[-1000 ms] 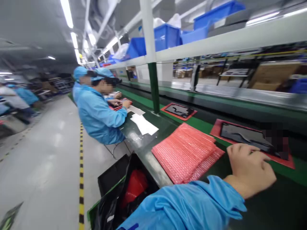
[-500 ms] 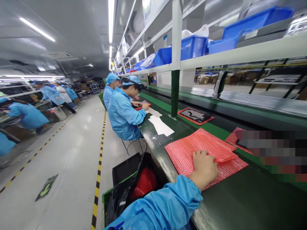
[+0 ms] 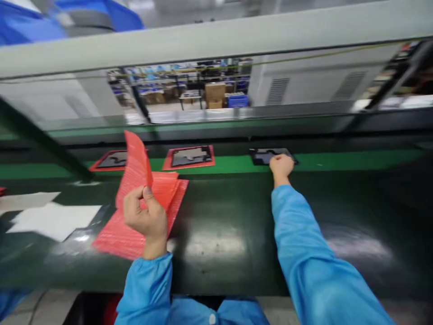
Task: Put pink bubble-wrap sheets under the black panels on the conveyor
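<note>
Bag [image 3: 137,167], light and limp, pinched at one edge by left hand [image 3: 145,216] above stack [image 3: 135,225]; panel [image 3: 267,156], stiff, pressed under closed right hand [image 3: 280,166].

Bright blue long sleeves on both arms, loose smooth fabric (slightly shiny), gathered cuffs at the wrists, left hand [image 3: 146,215] and right hand [image 3: 281,166] bare

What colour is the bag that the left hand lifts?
The bag in the left hand is red-pink bubble wrap, seen in the head view.
</note>
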Motion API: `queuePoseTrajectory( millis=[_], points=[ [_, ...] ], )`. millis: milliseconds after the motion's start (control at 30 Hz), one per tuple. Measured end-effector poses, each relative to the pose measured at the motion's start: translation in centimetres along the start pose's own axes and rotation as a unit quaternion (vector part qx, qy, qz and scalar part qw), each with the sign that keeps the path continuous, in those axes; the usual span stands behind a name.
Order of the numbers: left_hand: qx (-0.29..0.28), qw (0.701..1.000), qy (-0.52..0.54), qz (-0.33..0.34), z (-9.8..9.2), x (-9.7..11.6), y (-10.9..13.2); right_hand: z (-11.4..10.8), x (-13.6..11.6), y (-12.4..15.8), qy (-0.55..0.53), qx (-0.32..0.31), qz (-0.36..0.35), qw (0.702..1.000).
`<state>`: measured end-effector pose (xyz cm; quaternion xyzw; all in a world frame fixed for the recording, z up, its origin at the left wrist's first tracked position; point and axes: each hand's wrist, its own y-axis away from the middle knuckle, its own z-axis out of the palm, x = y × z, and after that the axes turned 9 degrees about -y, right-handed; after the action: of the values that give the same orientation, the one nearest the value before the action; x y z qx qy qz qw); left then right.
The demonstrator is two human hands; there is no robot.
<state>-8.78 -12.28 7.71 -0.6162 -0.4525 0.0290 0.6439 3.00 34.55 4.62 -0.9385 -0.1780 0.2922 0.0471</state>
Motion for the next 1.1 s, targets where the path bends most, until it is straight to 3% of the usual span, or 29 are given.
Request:
queuePoseTrajectory(
  millis=[33, 100, 200, 300, 367, 467, 700, 967, 1100],
  points=[
    [0.005, 0.997, 0.057, 0.043, 0.8, 1.3, 0.5, -0.9, 2.0, -0.3, 0.001, 0.027, 0.024, 0.999],
    [-0.060, 0.981, 0.138, 0.126, 2.3, 4.5, 2.4, -1.2, 3.4, -0.6, -0.021, 0.066, 0.042, 0.997],
    [-0.248, 0.936, 0.129, 0.214, 5.6, 8.4, 6.9, -0.1, 2.6, -0.6, -0.064, 0.071, 0.034, 0.995],
    [-0.463, 0.844, 0.017, 0.271, 9.0, 9.7, 11.0, 0.2, 1.8, -0.5, -0.076, 0.048, 0.025, 0.996],
    [-0.526, 0.797, -0.029, 0.295, 10.0, 9.8, 12.6, 0.0, 1.4, -0.4, -0.063, 0.026, 0.021, 0.997],
    [-0.532, 0.790, -0.028, 0.304, 10.0, 9.8, 13.1, -0.1, -0.2, -0.2, -0.032, -0.036, 0.025, 0.999],
    [-0.509, 0.830, -0.036, 0.224, 9.2, 10.1, 13.2, 1.6, -5.6, 0.9, 0.080, -0.137, 0.025, 0.987],
    [-0.539, 0.804, -0.041, 0.246, 9.2, 10.1, 12.9, 1.5, -6.4, 0.2, 0.062, -0.155, 0.028, 0.985],
    [-0.567, 0.766, -0.032, 0.301, 9.9, 10.2, 11.8, -0.3, -5.4, -1.2, 0.021, -0.144, 0.025, 0.989]
  ],
)
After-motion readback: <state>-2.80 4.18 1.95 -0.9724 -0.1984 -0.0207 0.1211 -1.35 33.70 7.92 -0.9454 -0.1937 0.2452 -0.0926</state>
